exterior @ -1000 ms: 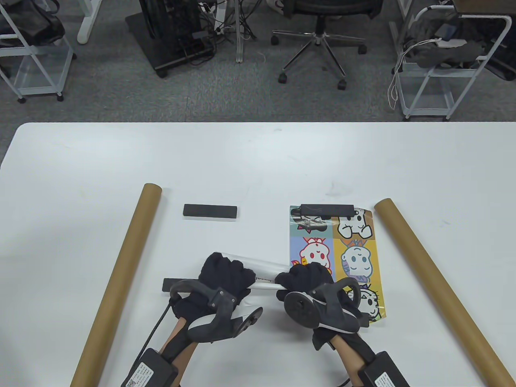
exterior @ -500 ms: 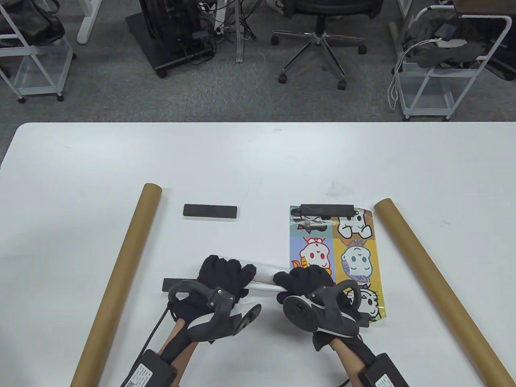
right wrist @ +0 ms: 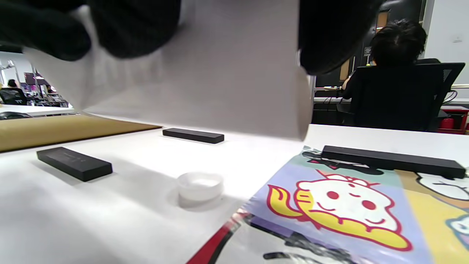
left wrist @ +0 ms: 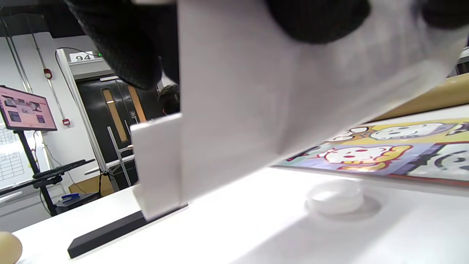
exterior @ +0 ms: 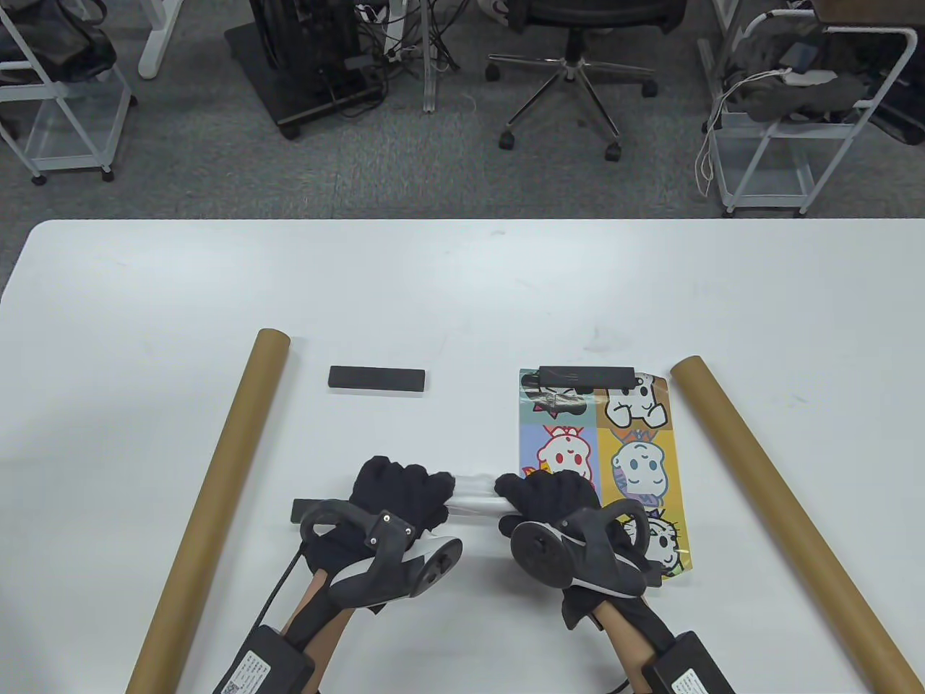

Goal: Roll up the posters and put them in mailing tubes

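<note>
A white rolled poster [exterior: 473, 497] is held a little above the table near the front edge. My left hand [exterior: 397, 490] grips its left end and my right hand [exterior: 551, 497] grips its right end, fingers curled round it. In the wrist views the roll [left wrist: 256, 110] [right wrist: 220, 80] fills the upper part, with black gloved fingers [left wrist: 121, 44] [right wrist: 135, 25] wrapped over it. A flat cartoon poster [exterior: 629, 448] lies to the right, with a black bar [exterior: 587, 376] on its far edge. Brown mailing tubes lie on the left [exterior: 217, 499] and the right [exterior: 780, 506].
One loose black bar [exterior: 376, 378] lies past my left hand, and another [exterior: 298, 510] pokes out beneath it. A small white cap [right wrist: 199, 185] [left wrist: 335, 196] sits on the table below the roll. A seated person [right wrist: 395, 80] is behind the table.
Both hands have closed further round the roll and drawn nearer each other. Less white paper shows between them, and the roll lies more level.
</note>
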`<action>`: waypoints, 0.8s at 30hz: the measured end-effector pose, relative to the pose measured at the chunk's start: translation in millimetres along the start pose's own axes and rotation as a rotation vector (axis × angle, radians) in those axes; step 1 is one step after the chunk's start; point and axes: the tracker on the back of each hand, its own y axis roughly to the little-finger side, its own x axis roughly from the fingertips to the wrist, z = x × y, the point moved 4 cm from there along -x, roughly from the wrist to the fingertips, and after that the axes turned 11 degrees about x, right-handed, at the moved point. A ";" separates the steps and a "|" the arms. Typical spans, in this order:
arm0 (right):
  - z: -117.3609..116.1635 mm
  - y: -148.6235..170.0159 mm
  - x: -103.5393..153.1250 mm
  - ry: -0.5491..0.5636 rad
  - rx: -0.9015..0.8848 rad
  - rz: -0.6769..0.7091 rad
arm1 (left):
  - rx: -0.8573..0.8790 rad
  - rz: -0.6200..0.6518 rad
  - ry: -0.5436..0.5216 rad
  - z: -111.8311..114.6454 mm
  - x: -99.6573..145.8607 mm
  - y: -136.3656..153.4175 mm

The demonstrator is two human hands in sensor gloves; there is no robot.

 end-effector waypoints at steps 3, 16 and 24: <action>1.6 -0.1 0.7 0.023 -0.003 -0.010 | -0.046 0.020 -0.014 -1.9 0.8 -4.1; 1.3 1.9 1.4 0.044 -0.017 -0.017 | -0.089 0.003 -0.018 -0.7 2.3 -3.9; 1.0 7.7 2.7 0.076 -0.033 -0.030 | -0.036 -0.007 -0.009 1.8 2.3 2.0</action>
